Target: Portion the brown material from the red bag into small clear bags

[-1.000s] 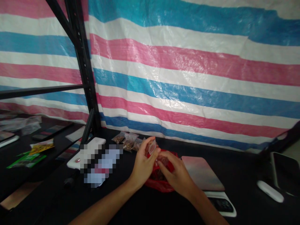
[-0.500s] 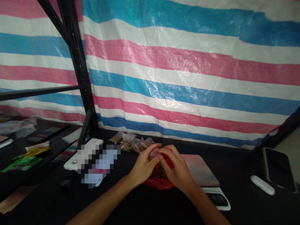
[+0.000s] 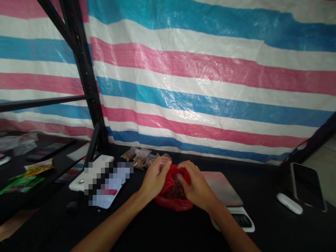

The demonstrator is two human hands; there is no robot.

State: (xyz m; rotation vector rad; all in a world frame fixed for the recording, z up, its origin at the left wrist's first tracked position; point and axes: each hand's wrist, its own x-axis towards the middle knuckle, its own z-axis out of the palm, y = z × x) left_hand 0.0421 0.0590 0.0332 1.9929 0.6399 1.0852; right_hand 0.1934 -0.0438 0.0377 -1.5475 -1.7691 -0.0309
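Red plastic bag (image 3: 172, 201) is sitting bunched on the table (image 3: 162, 232), held at its mouth

The bag is resting directly in front of the person, with brown, nut-like food (image 3: 174, 190) showing through the plastic. The left hand (image 3: 154, 178) is curling its fingers around the bag's left rim and gripping it. The right hand (image 3: 196, 187) is nearly closed, gripping the opposite side, with its fingertips (image 3: 181, 176) pressing into the mouth.

No writing can be read anywhere. A yellow packet (image 3: 39, 168) and a green packet (image 3: 22, 184) are lying on a lower shelf (image 3: 47, 150) at the left, but their printing is too small to make out. A white object (image 3: 105, 183) beside the left hand is pixelated beyond recognition.

Compared with the earlier frames, both hands are sitting lower and apart, gripping the bag rather than pinching a small clear item above it. That item is no longer identifiable: a sliver of clear plastic near the left fingers may be it, or may belong to the small clear bags of brown food (image 3: 140, 159) lying just behind.

The bag's lower part stays visible, but the hands are hiding most of its mouth. A pink-grey pad (image 3: 222, 188) is lying just right of the right hand, partly covering a white box (image 3: 243, 221).
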